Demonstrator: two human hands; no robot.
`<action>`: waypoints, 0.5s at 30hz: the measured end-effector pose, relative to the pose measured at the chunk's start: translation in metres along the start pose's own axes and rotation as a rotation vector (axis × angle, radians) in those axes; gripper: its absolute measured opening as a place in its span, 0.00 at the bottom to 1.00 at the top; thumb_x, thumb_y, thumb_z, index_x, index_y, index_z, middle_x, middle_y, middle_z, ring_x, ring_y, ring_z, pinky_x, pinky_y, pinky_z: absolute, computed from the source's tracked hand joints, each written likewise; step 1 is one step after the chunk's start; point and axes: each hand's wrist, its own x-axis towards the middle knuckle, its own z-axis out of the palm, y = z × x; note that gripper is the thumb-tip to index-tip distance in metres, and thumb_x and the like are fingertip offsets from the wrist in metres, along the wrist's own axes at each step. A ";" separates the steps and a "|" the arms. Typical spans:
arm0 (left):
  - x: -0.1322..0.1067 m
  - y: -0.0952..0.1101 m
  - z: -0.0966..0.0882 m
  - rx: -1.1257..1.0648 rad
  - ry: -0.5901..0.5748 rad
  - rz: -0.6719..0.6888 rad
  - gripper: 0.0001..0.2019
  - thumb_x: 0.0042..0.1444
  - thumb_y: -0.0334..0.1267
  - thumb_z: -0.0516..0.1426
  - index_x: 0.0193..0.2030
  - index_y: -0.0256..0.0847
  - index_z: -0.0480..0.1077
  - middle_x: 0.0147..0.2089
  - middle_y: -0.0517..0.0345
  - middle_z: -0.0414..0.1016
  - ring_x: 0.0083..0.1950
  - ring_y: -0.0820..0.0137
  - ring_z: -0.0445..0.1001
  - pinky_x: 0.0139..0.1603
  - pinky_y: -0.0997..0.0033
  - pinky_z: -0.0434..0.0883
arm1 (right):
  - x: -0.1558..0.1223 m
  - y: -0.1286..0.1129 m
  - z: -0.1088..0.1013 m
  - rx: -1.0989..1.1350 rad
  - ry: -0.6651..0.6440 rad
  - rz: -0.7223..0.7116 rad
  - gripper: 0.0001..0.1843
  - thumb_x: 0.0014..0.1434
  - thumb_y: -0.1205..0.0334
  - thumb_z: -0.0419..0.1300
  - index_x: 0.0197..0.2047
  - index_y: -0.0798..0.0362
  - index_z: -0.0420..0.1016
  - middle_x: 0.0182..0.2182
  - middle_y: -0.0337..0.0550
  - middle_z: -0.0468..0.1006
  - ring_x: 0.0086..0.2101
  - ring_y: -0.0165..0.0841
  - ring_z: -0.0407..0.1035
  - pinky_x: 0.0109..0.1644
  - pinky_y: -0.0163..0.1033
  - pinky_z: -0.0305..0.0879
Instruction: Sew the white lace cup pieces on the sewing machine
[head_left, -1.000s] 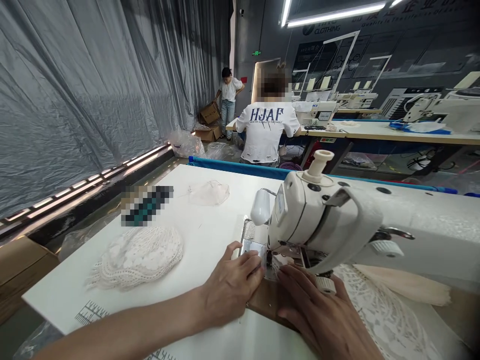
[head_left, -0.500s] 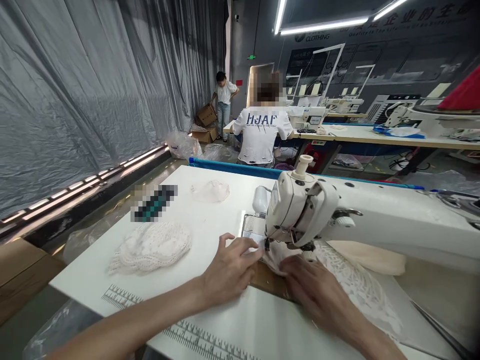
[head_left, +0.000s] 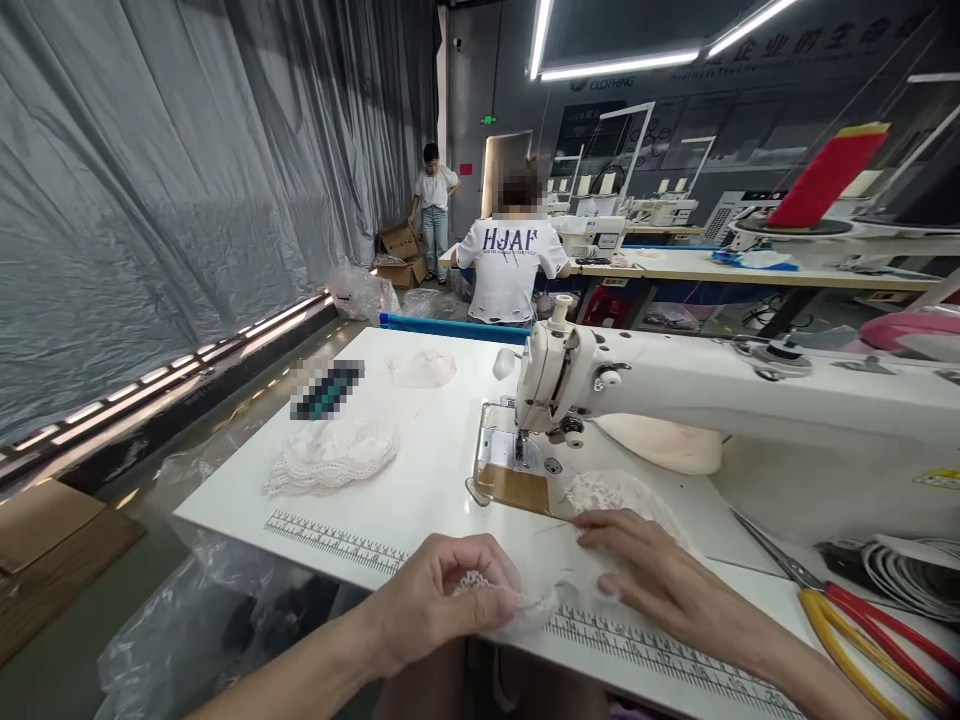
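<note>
My left hand (head_left: 442, 600) is closed in a fist on one end of a white lace piece (head_left: 615, 495) at the near edge of the white table (head_left: 420, 470). My right hand (head_left: 652, 575) lies flat with fingers stretched out on the same lace, just right of the left hand. The lace trails from my hands back toward the needle plate (head_left: 506, 455) of the white sewing machine (head_left: 675, 380), which stands behind both hands.
A pile of white lace (head_left: 334, 455) and a small pale piece (head_left: 424, 368) lie on the table's left half. Scissors with yellow and red handles (head_left: 847, 610) lie at the right. A person in a white shirt (head_left: 510, 255) sits ahead; another stands by cardboard boxes (head_left: 401, 255).
Both hands have drawn back from the needle to the table's near edge, pulling the lace out from under the machine. The left hand has closed on the lace. The view has pulled back.
</note>
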 end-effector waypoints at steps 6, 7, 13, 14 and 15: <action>-0.011 -0.012 0.010 0.036 -0.021 -0.199 0.15 0.46 0.44 0.65 0.32 0.31 0.75 0.25 0.58 0.71 0.27 0.77 0.67 0.31 0.78 0.64 | -0.010 -0.059 0.001 0.411 -0.080 0.141 0.31 0.53 0.42 0.61 0.57 0.43 0.61 0.52 0.44 0.71 0.50 0.38 0.67 0.50 0.40 0.68; -0.012 -0.015 0.011 0.042 -0.033 -0.212 0.16 0.45 0.44 0.66 0.34 0.31 0.75 0.25 0.58 0.72 0.27 0.77 0.67 0.31 0.78 0.65 | -0.008 -0.071 0.002 0.501 -0.128 0.138 0.33 0.50 0.42 0.63 0.56 0.44 0.63 0.51 0.44 0.72 0.50 0.39 0.67 0.51 0.39 0.67; -0.032 -0.017 0.006 0.018 -0.051 -0.356 0.15 0.41 0.43 0.67 0.32 0.32 0.78 0.27 0.54 0.76 0.29 0.74 0.70 0.36 0.74 0.67 | -0.006 -0.096 0.007 0.814 -0.374 0.186 0.19 0.51 0.44 0.62 0.28 0.54 0.75 0.25 0.37 0.74 0.29 0.32 0.69 0.32 0.32 0.65; -0.036 -0.018 0.005 -0.007 -0.045 -0.385 0.16 0.40 0.44 0.68 0.32 0.33 0.79 0.27 0.54 0.76 0.29 0.73 0.70 0.37 0.73 0.68 | -0.008 -0.097 0.008 0.859 -0.411 0.171 0.18 0.52 0.45 0.63 0.28 0.54 0.75 0.24 0.37 0.74 0.29 0.31 0.68 0.31 0.32 0.65; -0.038 -0.020 0.005 -0.030 -0.040 -0.408 0.17 0.39 0.44 0.68 0.32 0.33 0.79 0.28 0.53 0.76 0.29 0.73 0.71 0.37 0.72 0.68 | -0.009 -0.097 0.008 0.911 -0.445 0.164 0.17 0.52 0.47 0.63 0.29 0.54 0.76 0.25 0.37 0.74 0.29 0.30 0.68 0.32 0.32 0.64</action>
